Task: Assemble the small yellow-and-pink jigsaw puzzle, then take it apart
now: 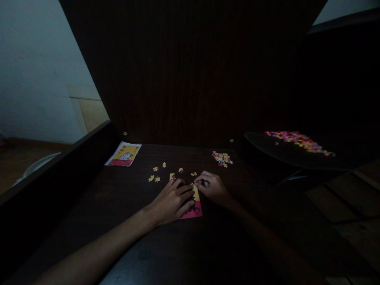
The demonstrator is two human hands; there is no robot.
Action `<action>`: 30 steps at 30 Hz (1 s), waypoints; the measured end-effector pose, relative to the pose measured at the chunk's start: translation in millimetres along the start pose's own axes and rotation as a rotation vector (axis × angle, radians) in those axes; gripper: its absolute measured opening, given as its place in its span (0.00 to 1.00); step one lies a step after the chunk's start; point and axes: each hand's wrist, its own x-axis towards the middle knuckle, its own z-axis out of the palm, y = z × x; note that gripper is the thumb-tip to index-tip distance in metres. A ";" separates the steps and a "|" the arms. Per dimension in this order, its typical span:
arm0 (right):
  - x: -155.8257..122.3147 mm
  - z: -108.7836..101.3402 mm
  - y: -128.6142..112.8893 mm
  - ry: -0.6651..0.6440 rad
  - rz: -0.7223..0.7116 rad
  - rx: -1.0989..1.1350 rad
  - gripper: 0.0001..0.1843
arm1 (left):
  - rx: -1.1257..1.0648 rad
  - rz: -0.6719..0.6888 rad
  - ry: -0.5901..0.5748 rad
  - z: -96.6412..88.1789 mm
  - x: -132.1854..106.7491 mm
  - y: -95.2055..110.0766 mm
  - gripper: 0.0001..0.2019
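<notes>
A partly joined jigsaw puzzle [198,209], pink along the bottom and yellow up its right side, lies on the dark table. My left hand [173,202] rests flat over it with fingers spread, hiding much of its middle and left. At the upper right end of the puzzle, my right hand [212,186] is closed in a pinch on a small yellow jigsaw piece [192,184], mostly covered by the fingertips. Just beyond the hands lie a loose piece [181,170] and another [193,174]. Several yellow pieces [157,179] are scattered left of them.
At the back left lies a picture card [124,154] with a white animal on yellow and pink. A pile of puzzle pieces [222,158] sits at the back right. Farther right, a dark rounded surface [267,148] bears many small colourful bits [299,140]. A tall dark panel [190,79] rises behind.
</notes>
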 end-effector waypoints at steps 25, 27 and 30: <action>-2.1 -1.5 -1.6 -0.041 -0.021 0.001 0.06 | 0.018 -0.011 0.024 -9.1 2.5 -5.4 0.16; -2.0 -2.2 -2.1 -0.032 -0.014 0.003 0.06 | 0.042 -0.057 0.048 -21.2 2.9 -21.4 0.16; -1.7 -3.8 -3.8 -0.019 -0.001 0.002 0.07 | 0.134 -0.183 0.084 -43.9 -1.1 -59.7 0.17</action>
